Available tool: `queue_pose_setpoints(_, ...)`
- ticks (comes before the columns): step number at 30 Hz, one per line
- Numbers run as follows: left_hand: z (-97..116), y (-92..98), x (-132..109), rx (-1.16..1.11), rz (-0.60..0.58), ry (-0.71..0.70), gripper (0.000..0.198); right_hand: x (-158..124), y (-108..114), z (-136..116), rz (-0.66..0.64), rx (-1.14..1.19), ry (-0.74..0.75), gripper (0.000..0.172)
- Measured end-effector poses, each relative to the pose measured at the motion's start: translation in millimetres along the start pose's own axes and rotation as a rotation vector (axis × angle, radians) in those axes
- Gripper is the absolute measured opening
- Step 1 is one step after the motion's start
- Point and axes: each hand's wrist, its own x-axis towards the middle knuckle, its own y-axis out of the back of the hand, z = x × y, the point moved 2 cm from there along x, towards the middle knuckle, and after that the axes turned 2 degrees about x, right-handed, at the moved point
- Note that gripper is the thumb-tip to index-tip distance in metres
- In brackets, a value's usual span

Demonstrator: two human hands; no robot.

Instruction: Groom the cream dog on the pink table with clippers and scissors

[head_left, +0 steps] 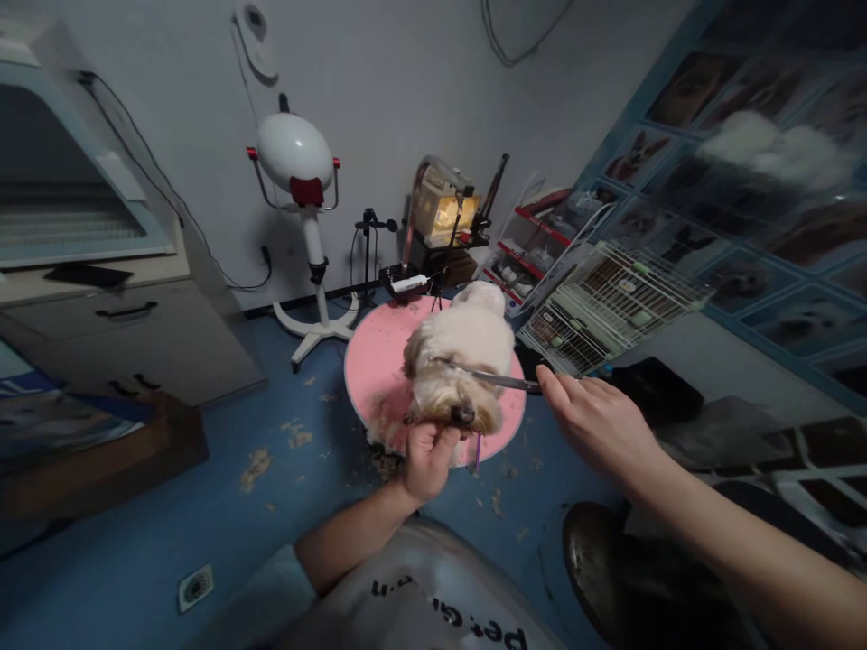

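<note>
A small cream-white dog (464, 329) is on a round pink grooming table (369, 348), its face turned toward me. My left hand (428, 459) is closed on the fur under the dog's chin, just below the dark nose. From the right, my right hand (586, 411) grips long metal scissors (505, 380). Their blades lie across the top of the dog's head, near the eyes; whether the blades are parted is hard to tell. A purple stick-like thing (478, 451) hangs by the table's near edge. Loose cut fur (387, 417) lies left of the dog.
Behind the table are a white stand dryer (296, 152), a black stand (367, 257) and a lit box (443, 212). Wire cages (596, 302) and a shelf rack (535, 239) stand right. A round stool (589, 560) is near my right side. Fur clumps (256, 468) dot the blue floor.
</note>
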Motion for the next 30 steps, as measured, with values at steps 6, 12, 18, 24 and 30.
queue_pose_setpoints(6, 2, -1.0, 1, -0.01, -0.008, -0.003, 0.047, 0, 2, 1, 0.015, -0.006, -0.024, 0.034)
queue_pose_setpoints(12, 1, -2.6, 0, -0.023, -0.035, 0.007, 0.046, 8, 5, 3, -0.05, 0.047, -0.032, 0.033)
queue_pose_setpoints(18, 2, -6.1, -2, -0.078, -0.048, 0.022, 0.044, 10, 10, 9, -0.109, 0.059, 0.016, 0.037)
queue_pose_setpoints(24, 16, -11.1, -1, -0.122, -0.041, 0.051, 0.045, 12, 15, 9, -0.1, 0.015, -0.03, 0.032)
queue_pose_setpoints(30, 20, -10.4, 0, -0.122, -0.068, 0.025, 0.045, 12, 15, 6, -0.114, -0.027, 0.046, 0.038)
